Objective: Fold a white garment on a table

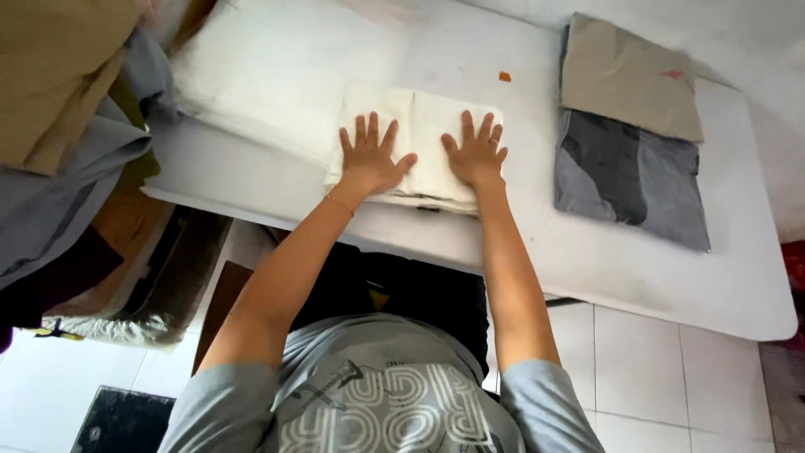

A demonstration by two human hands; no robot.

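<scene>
Head view: your white desk (637, 277) fills the frame, a heap of grey and tan clothes (59, 126) piled at its left end. A flat cream cloth (260, 75) lies spread across the desk's far side. To the right sits a folded stack (629, 134), tan on grey. Dead centre near your edge lies the folded cream towel (423, 126). Your left hand (371, 155) and right hand (475, 151) press flat on it, fingers spread wide, gripping nothing. A tiny orange scrap (505, 76) lies beyond.
</scene>
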